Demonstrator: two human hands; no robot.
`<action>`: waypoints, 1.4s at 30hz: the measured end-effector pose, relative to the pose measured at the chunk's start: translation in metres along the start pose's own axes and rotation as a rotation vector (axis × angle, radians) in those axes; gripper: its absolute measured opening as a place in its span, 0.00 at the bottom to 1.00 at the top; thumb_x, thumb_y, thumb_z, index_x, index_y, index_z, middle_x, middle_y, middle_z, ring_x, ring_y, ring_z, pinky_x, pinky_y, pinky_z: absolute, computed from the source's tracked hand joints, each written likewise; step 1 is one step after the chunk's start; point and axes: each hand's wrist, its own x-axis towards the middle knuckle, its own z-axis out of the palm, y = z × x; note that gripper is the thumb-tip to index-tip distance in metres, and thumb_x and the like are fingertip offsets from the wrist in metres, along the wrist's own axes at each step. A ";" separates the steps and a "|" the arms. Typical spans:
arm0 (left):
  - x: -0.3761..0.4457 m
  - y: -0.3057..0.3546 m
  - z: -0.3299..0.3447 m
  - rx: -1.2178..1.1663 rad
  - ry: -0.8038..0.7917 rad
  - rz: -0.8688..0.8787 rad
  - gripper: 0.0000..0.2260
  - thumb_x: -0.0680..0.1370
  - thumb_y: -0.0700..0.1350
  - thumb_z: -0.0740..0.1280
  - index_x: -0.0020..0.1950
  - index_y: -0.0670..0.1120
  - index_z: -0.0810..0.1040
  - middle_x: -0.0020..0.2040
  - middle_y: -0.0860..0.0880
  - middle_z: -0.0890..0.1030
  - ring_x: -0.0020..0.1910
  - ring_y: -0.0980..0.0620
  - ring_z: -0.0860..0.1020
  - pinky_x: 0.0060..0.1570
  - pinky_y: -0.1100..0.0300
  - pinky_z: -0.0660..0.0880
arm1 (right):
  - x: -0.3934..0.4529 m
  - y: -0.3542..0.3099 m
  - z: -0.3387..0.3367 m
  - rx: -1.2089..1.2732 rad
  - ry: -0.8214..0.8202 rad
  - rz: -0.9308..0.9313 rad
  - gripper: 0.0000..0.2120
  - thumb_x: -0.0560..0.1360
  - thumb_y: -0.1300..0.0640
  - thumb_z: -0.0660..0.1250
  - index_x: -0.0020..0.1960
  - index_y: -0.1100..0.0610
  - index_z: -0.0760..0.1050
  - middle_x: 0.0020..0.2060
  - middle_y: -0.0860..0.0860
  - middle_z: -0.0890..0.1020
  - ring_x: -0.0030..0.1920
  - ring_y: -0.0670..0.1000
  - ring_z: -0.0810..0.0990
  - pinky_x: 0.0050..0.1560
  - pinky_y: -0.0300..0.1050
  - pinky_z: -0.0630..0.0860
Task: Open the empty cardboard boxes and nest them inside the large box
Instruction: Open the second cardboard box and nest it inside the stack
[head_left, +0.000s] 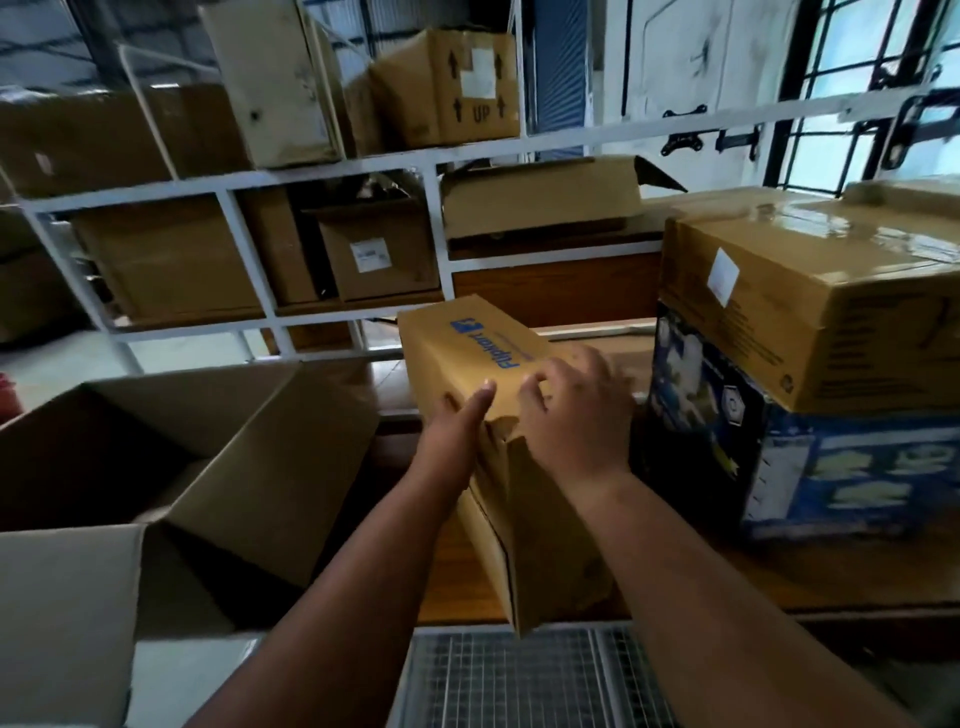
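A long brown cardboard box with blue lettering (467, 353) lies tilted on the wooden table edge, closed. My left hand (457, 421) holds its left side, thumb on the top face and fingers on the near end. My right hand (576, 410) rests on the top with curled fingertips digging at the flap seam. A large open cardboard box (218, 457) stands to the left, its flaps spread and its inside dark.
At the right a taped brown box (831, 312) sits on a blue printed carton (831, 467). White shelving (332, 171) behind holds several cardboard boxes. The wooden table (857, 582) runs under the boxes, and a metal grate (519, 675) lies below its front edge.
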 end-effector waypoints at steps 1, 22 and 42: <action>0.004 0.006 -0.001 0.020 0.011 -0.058 0.42 0.72 0.73 0.74 0.81 0.59 0.66 0.72 0.45 0.79 0.67 0.39 0.80 0.67 0.31 0.76 | 0.004 0.007 -0.001 -0.019 -0.009 0.131 0.22 0.82 0.37 0.60 0.67 0.48 0.79 0.70 0.56 0.75 0.74 0.62 0.72 0.75 0.71 0.67; -0.002 -0.165 0.038 -0.358 0.093 -0.401 0.21 0.79 0.54 0.70 0.70 0.50 0.75 0.63 0.39 0.85 0.58 0.36 0.86 0.51 0.33 0.86 | -0.041 0.054 0.045 -0.158 -0.324 -0.039 0.22 0.79 0.37 0.72 0.69 0.44 0.80 0.65 0.49 0.78 0.68 0.57 0.75 0.67 0.56 0.71; 0.168 -0.061 -0.082 1.336 0.155 0.082 0.28 0.79 0.65 0.60 0.75 0.53 0.74 0.73 0.42 0.75 0.72 0.37 0.73 0.69 0.38 0.74 | -0.067 0.066 0.150 -0.319 -0.717 0.193 0.48 0.71 0.15 0.53 0.84 0.36 0.49 0.87 0.57 0.45 0.85 0.70 0.38 0.76 0.85 0.45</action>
